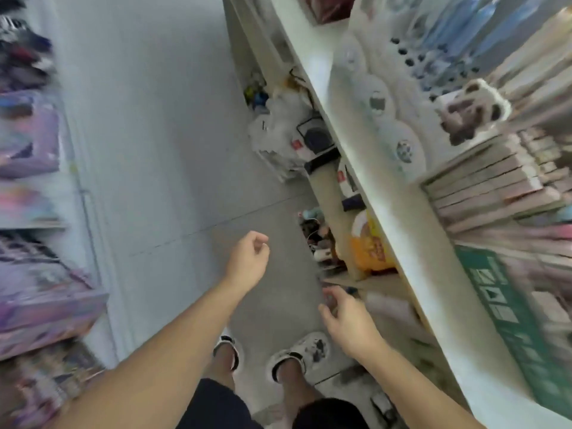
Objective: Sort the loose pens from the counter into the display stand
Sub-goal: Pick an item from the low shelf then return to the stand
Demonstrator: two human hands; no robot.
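Observation:
The view is motion-blurred. My left hand (247,261) hangs over the grey floor, fingers loosely curled around nothing. My right hand (343,320) reaches toward the lower shelf under the white counter (402,236), fingers relaxed and spread. A small dark blue object (353,290) lies just past its fingertips; whether it is a pen or is touched is unclear. Rows of boxed pens in the display stand (489,184) fill the counter top on the right. No loose pen is plainly visible.
A green printed box (507,317) sits on the counter near me. The shelf below holds an orange packet (371,249), plastic bags (278,134) and small clutter. Purple boxed goods (40,298) line a rack on the left. My feet in slippers stand on the floor.

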